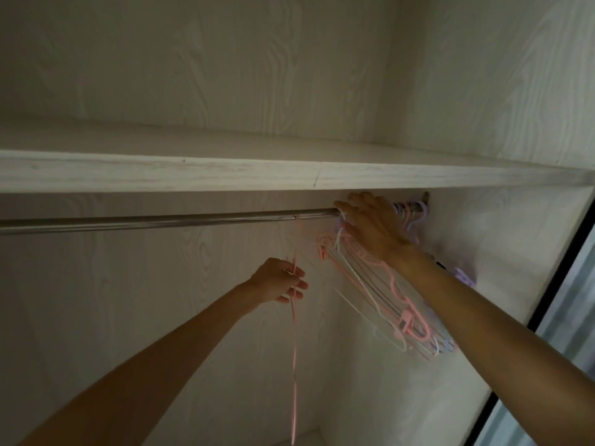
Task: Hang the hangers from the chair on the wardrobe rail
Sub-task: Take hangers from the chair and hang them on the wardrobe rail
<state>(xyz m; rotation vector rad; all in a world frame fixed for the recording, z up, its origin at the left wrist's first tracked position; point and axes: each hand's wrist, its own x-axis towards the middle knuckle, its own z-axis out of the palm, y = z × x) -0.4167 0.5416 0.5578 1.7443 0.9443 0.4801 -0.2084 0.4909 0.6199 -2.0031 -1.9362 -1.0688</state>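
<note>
A metal wardrobe rail (161, 221) runs left to right under a pale shelf. One thin pink hanger (294, 349) hangs edge-on from the rail by its hook, and my left hand (280, 280) pinches its upper part. Further right a bunch of several pink, white and lilac hangers (396, 304) hangs on the rail, swung out at a slant. My right hand (370, 225) rests against the necks of that bunch just under the rail, fingers stretched over the hooks. More lilac hooks (406, 210) sit at the rail's right end. The chair is out of view.
The shelf board (289, 175) lies close above the rail. The wardrobe's right side wall (502, 252) stands just past the bunch, and a dark door frame edge (553, 297) runs down the right. The long left stretch of the rail carries nothing.
</note>
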